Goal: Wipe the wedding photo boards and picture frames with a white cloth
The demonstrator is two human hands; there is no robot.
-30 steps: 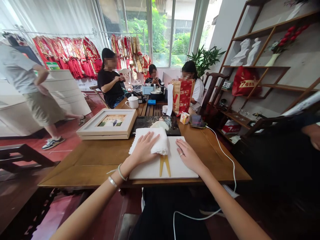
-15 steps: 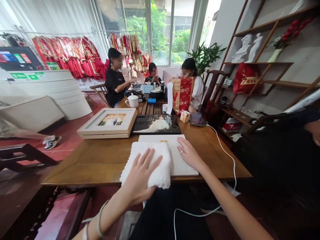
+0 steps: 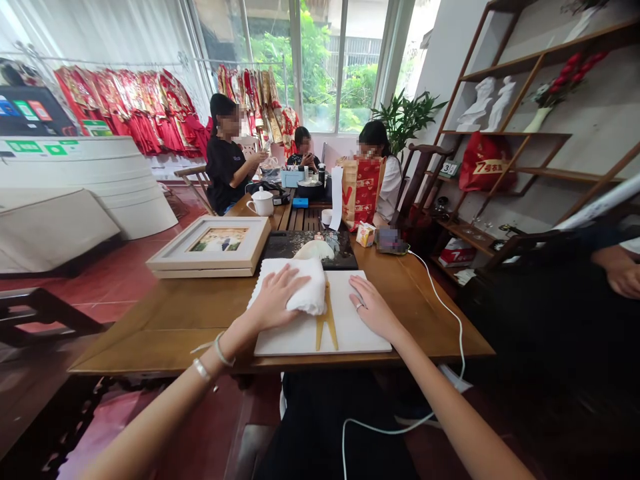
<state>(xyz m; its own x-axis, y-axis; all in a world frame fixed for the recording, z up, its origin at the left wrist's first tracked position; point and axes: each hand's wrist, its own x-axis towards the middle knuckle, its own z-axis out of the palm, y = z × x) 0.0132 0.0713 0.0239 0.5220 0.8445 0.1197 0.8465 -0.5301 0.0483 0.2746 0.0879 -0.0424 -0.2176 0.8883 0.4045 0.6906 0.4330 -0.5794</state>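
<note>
My left hand [image 3: 275, 298] lies with spread fingers on top of a folded white cloth [image 3: 311, 283], pressing it onto a flat white board [image 3: 295, 341]. The cloth covers the board's upper left part and overlaps the lower edge of a dark picture panel [image 3: 280, 245]. On the board is a golden, two-legged shape [image 3: 327, 320]; its upper end is partly hidden by the cloth. My right hand [image 3: 373, 305], wearing a ring, rests flat on the board's right side with its fingers stretched out.
A pale framed photo [image 3: 210, 247] lies left of the panel on the wooden table [image 3: 200, 313]. A small box [image 3: 366, 233], a phone [image 3: 392, 241] with a white cable [image 3: 453, 310] and a paper bag [image 3: 360, 193] stand farther right. Several people sit beyond.
My left hand has pushed the cloth forward, away from me, uncovering the golden legs and the board's near left part. My right hand stays on the board's right side.
</note>
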